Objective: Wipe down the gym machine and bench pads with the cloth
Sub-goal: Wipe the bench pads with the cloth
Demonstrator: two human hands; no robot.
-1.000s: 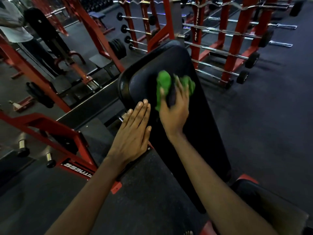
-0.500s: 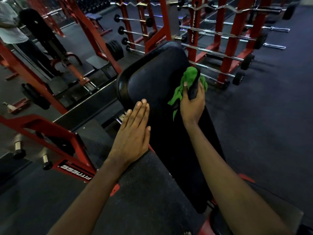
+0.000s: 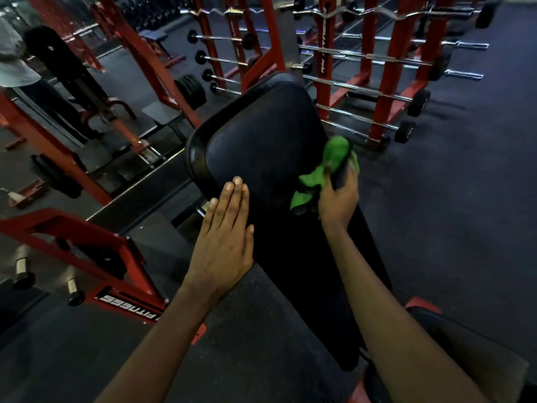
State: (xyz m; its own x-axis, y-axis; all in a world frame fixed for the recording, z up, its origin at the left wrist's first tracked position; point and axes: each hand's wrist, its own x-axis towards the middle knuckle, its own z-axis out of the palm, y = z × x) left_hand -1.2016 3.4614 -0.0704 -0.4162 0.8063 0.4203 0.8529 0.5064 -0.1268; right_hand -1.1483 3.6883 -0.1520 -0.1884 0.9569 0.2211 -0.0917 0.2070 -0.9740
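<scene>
1. Head view looks down at a green cloth. It is bunched up at the right edge of the black back pad, about halfway along that edge.
2. The right hand grips the green cloth. Its fingers are curled tight round the cloth and press it on the right edge of the back pad. Part of the cloth hangs loose beside the thumb, on top of the pad.
3. The left hand lies flat on the left edge of the back pad. Its fingers are straight and close together. It holds nothing.
4. The two hands are apart, with bare black pad between them.
5. The back pad is long and tilts up away from the person. Its wide, round top end is the far end.
6. A black seat pad sits near the low end of the back pad, at the bottom right, partly behind the right arm.
7. A red frame with white letters stands on the floor, left of the back pad.
8. Past the top end of the pad is a red rack full of shiny bars with small black weights on their ends.
9. Black weight plates lean by a red post, far left of the top end.
10. Another person in a light top stands far off at the left side.
</scene>
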